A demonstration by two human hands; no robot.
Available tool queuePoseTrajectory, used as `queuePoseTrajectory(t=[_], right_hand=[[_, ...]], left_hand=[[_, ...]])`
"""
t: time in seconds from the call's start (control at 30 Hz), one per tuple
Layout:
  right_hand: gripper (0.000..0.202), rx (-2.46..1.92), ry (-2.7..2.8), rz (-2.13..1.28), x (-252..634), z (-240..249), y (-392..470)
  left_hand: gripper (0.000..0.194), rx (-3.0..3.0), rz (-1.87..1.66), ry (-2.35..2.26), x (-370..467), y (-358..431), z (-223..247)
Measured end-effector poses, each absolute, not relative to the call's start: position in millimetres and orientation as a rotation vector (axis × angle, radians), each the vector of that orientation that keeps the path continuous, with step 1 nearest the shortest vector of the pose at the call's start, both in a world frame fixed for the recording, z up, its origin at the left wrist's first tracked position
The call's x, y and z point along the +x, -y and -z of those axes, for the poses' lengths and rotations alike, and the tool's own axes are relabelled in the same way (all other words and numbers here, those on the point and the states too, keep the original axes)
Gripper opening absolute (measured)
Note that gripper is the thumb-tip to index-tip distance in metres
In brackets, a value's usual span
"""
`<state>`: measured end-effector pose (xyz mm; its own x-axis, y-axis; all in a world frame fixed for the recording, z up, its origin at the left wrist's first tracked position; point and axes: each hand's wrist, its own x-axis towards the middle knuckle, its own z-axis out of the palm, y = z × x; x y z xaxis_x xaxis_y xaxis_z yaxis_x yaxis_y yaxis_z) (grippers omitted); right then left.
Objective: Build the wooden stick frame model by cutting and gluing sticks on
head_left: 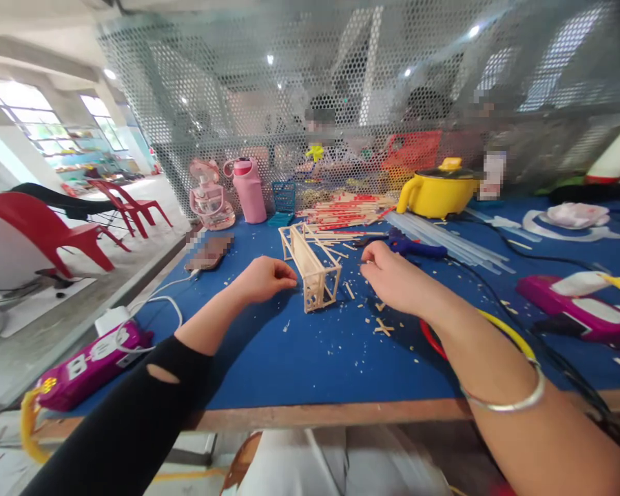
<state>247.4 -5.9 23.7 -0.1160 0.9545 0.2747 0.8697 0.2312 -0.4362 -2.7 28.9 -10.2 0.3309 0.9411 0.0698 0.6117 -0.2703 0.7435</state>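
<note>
A small open frame of thin wooden sticks [315,272] stands on the blue table mat between my hands. My left hand [266,279] is just left of it, fingers drawn together in a pinch; whether anything is between them does not show. To the right, apart from the frame, my right hand [387,274] has its thumb and fingertips pinched; anything held is too small to make out. Right behind that hand lies a blue hot glue gun [418,246] with a dark nozzle. Crossed stick scraps [384,328] and small chips are scattered in front of it.
Loose wooden sticks [341,212] are piled behind the frame. Clear glue sticks [455,242] and a yellow pot [444,194] are at the back right. A pink bottle [250,191], a phone [210,252] and purple power strips [90,362] also lie about. Cables cross the right side.
</note>
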Motion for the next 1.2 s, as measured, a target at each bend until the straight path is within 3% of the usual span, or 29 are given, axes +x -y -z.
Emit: queuePoseTrajectory(t=[0.4, 0.53, 0.67, 0.83, 1.2], right_hand=[[0.031, -1.134, 1.869, -0.531, 241.6, -5.5, 18.1], [0.026, -0.983, 1.628, -0.613, 245.8, -6.9, 15.7], [0.02, -1.006, 1.637, -0.575, 241.4, -6.3, 18.6], [0.017, -1.022, 1.599, -0.555, 235.1, -5.1, 22.4], [0.012, -1.001, 1.769, -0.486, 228.9, -1.1, 26.5]], left_hand=[[0.035, 1.783, -1.081, -1.546, 0.5, -0.9, 21.5], [0.031, 1.798, -1.028, -1.333, 5.4, 16.8, 13.6], [0.041, 1.829, -0.958, -1.082, 19.2, 25.8, 13.7], [0.035, 1.705, -1.168, -1.197, 32.0, 22.5, 26.8], [0.033, 1.613, -1.247, -1.327, 40.3, 33.8, 20.7]])
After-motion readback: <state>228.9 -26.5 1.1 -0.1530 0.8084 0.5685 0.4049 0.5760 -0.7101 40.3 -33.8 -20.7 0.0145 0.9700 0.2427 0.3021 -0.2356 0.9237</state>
